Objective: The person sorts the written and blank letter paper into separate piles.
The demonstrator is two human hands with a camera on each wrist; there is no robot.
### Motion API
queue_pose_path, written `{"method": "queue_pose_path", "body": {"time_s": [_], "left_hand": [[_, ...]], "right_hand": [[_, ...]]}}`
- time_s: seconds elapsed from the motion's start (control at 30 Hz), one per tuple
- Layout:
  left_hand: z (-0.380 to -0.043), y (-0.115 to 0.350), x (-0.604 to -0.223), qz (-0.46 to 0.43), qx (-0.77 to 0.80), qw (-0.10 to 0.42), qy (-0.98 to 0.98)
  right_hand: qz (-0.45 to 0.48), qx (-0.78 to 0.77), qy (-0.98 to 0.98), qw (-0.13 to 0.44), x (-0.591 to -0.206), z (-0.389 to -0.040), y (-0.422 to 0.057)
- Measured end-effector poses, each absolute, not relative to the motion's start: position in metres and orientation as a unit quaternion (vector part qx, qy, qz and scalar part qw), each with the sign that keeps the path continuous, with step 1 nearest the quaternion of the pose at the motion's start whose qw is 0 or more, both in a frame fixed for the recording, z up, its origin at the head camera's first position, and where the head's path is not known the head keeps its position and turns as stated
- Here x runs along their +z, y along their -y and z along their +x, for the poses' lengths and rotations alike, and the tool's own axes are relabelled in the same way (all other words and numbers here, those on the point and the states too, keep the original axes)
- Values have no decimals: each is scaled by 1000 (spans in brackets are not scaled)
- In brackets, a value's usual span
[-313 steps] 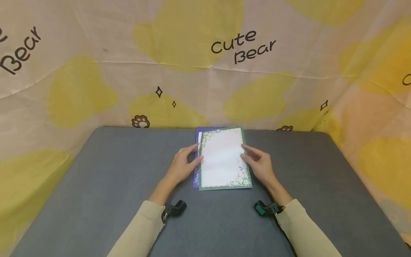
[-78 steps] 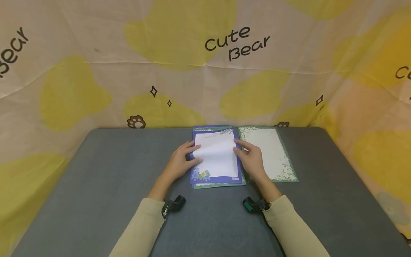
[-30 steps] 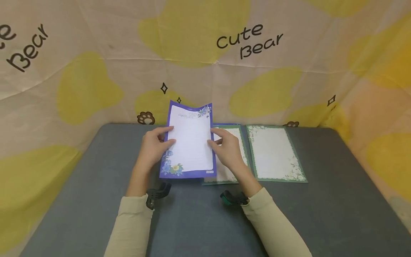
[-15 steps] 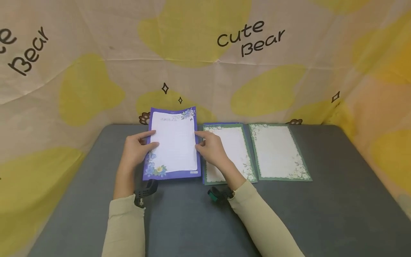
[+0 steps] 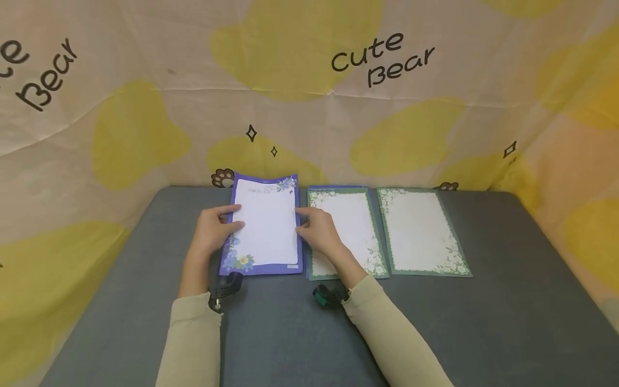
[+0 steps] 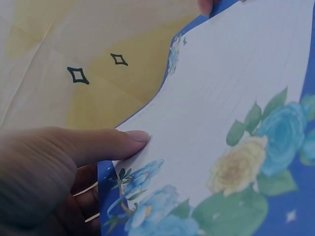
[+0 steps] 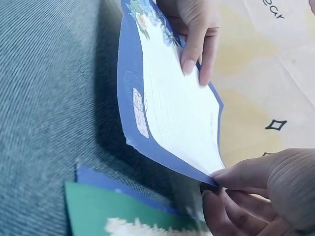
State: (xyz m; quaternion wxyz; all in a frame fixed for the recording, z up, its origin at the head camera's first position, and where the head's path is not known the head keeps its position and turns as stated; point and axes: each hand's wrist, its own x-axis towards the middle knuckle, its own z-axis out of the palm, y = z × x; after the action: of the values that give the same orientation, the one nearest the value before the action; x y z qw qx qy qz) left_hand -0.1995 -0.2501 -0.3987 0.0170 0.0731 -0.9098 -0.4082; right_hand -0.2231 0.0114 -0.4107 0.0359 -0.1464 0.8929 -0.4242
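Note:
A sheet of letter paper (image 5: pixel 266 231) with a blue-purple border and blue flowers is held above the table, left of the other sheets. My left hand (image 5: pixel 213 230) pinches its left edge, the thumb (image 6: pixel 123 142) lying on the white face. At the opposite edge my right hand (image 5: pixel 319 231) pinches the border between thumb and fingers, as the right wrist view (image 7: pixel 256 191) shows. The paper bows slightly between the hands, and its shadow falls on the table in the right wrist view. Just right of it lies a green-bordered sheet (image 5: pixel 345 215), partly covered by my right hand.
A blue-purple edge (image 5: pixel 338 187) peeks out from under the middle green-bordered sheet. Another green-bordered sheet (image 5: pixel 423 231) lies flat to its right. The grey table (image 5: pixel 271 333) ends at a hanging cloth (image 5: pixel 309 123) printed with yellow patches and lettering.
Both hands lifted the blue-purple sheet off the pile and carried it left, uncovering a green-bordered sheet; over the last half second it came lower. Earlier, a green-bordered sheet went to the right.

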Motion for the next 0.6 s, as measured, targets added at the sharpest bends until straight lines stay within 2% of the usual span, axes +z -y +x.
{"method": "queue_pose_path", "body": {"time_s": [0.27,0.6], "left_hand": [[-204,246,-412,80,-381,-9,921],[-202,243,-419,83,-374,-20,923]], "right_hand": [[-138,-412,-899,52,-422,-227,-10],[-139,-362,-922,18,-427,-222,-4]]}}
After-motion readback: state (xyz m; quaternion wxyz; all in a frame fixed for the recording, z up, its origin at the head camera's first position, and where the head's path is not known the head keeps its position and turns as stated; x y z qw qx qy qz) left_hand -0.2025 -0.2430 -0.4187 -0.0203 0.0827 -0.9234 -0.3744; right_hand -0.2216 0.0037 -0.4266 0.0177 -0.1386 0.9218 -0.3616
